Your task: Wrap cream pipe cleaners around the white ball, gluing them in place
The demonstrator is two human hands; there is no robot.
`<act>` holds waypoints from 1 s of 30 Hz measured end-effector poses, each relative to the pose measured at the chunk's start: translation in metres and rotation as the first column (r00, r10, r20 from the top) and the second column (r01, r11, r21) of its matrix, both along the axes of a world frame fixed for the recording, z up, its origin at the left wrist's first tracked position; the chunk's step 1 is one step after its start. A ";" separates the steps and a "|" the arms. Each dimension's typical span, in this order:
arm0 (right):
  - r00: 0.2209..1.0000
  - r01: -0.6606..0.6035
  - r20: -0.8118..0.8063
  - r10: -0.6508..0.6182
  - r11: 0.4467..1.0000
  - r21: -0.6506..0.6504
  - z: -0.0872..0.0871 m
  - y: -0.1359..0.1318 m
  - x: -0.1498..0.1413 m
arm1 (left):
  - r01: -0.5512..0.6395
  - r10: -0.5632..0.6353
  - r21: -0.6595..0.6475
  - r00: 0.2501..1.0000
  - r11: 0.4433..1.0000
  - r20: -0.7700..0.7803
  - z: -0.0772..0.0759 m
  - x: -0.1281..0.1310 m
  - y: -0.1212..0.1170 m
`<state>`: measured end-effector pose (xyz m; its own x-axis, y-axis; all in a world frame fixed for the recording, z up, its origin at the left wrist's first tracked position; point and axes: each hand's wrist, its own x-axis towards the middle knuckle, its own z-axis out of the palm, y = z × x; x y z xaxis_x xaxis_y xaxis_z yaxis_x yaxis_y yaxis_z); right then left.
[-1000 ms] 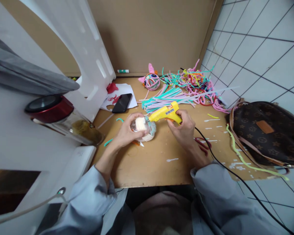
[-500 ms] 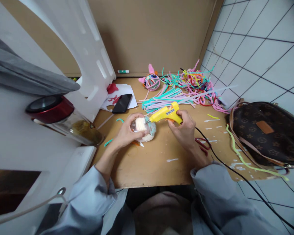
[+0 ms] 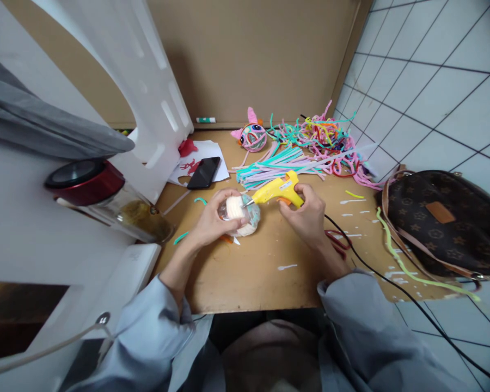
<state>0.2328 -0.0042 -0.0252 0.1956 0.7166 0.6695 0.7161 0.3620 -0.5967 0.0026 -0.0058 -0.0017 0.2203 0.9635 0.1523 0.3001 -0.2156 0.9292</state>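
My left hand [image 3: 209, 222] is closed around a small round craft ball [image 3: 242, 214], cream on top and wrapped in pale teal, held just above the wooden table [image 3: 253, 272]. My right hand [image 3: 308, 216] grips a yellow hot glue gun [image 3: 276, 190] by its handle. The gun's nozzle touches the top right of the ball. A black cord [image 3: 392, 294] runs from the gun off to the lower right.
A finished pink and teal ball figure [image 3: 252, 134] and a heap of coloured pipe cleaners [image 3: 306, 147] lie at the back. A black phone [image 3: 204, 172] rests on paper at left. A red-lidded jar [image 3: 106, 198] sits at the left, a brown handbag [image 3: 441, 218] at the right, red scissors [image 3: 338, 239] beside my right wrist.
The glue gun's nozzle has shifted very slightly along the ball. Both hands stay almost where they were.
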 end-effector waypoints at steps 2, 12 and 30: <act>0.996 0.053 -0.064 -0.057 0.997 -0.059 0.000 0.002 0.001 | -0.006 0.006 -0.005 1.000 1.000 -0.006 0.000 0.000 0.000; 0.950 0.265 0.233 -0.206 0.927 -0.264 -0.025 0.017 0.022 | -0.004 0.005 -0.040 1.000 0.999 0.015 0.004 0.000 -0.002; 0.968 -0.197 0.185 0.171 0.972 0.130 0.016 -0.018 -0.009 | 0.057 -0.048 0.073 0.992 0.996 -0.115 -0.001 0.006 -0.005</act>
